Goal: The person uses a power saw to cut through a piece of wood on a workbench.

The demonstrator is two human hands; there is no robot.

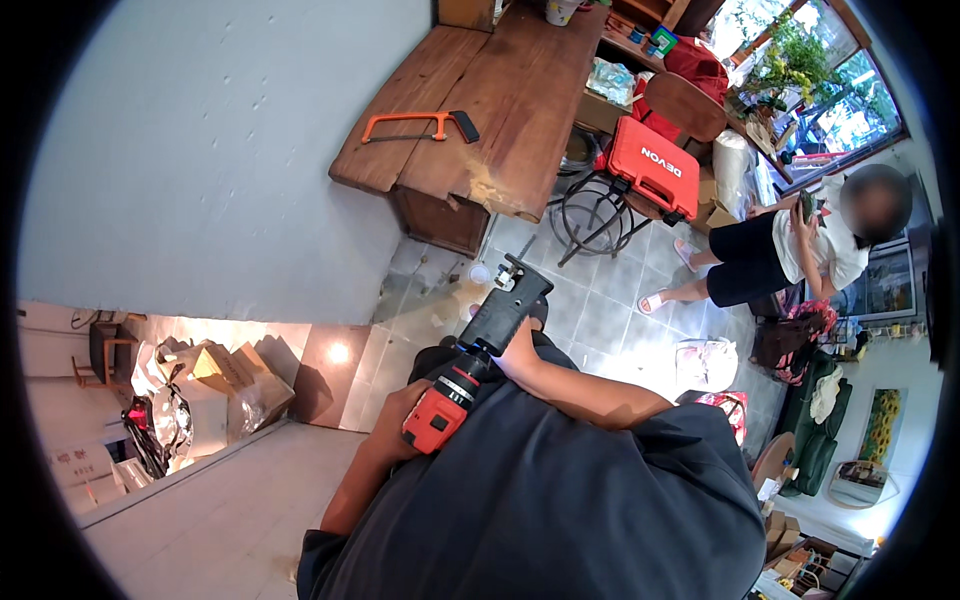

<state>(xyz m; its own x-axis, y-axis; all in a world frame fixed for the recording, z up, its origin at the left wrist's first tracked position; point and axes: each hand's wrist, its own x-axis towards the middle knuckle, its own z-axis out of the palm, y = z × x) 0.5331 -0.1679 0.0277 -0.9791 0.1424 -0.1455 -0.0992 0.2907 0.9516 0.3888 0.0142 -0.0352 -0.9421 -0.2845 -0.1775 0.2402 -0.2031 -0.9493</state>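
A red and black cordless reciprocating saw (446, 402) is held in front of my body, its black front end (500, 312) tilted up and to the right. Its thin blade sticks out past the metal shoe, near the corner of a wooden table (520, 90) but apart from it. My left hand (396, 424) is wrapped round the rear, by the red battery. Farther forward, my right hand (516, 356) grips the black front body from the right, its fingers mostly hidden. On the table lies a hacksaw (412, 128) with an orange frame and black handle.
A red tool case (655, 168) rests on a round metal-legged stool beyond the table. To the right, another person (780, 245) stands holding a dark object. A grey wall (200, 160) runs along the left. Boxes and bags (215, 385) are piled at lower left.
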